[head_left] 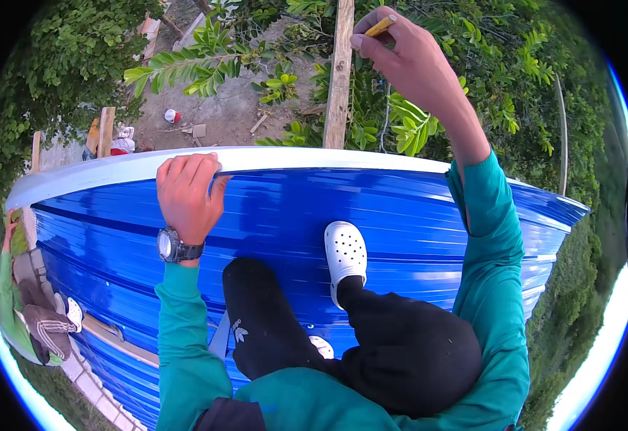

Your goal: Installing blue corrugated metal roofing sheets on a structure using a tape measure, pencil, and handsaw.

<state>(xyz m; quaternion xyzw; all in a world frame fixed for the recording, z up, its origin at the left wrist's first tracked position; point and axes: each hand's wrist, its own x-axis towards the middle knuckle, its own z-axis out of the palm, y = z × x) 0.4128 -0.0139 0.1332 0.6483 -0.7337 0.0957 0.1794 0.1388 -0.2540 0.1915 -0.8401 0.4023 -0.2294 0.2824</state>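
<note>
Sheeting (278,215), ribbed and glossy, meets smooth trim (292,156) under left hand (190,197).

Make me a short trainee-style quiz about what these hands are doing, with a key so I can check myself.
1. Multiple choice: what is the right hand holding?
a) a hammer
b) a short yellow stick
c) a white cup

2. True or false: the watch is worn on the right wrist.

3. Fill in the blank: the left hand is placed on the ____ along the edge of the blue metal sheeting.

Key:
1. b; it looks rather like a pencil.
2. False; it is on the left wrist.
3. White trim.
</note>
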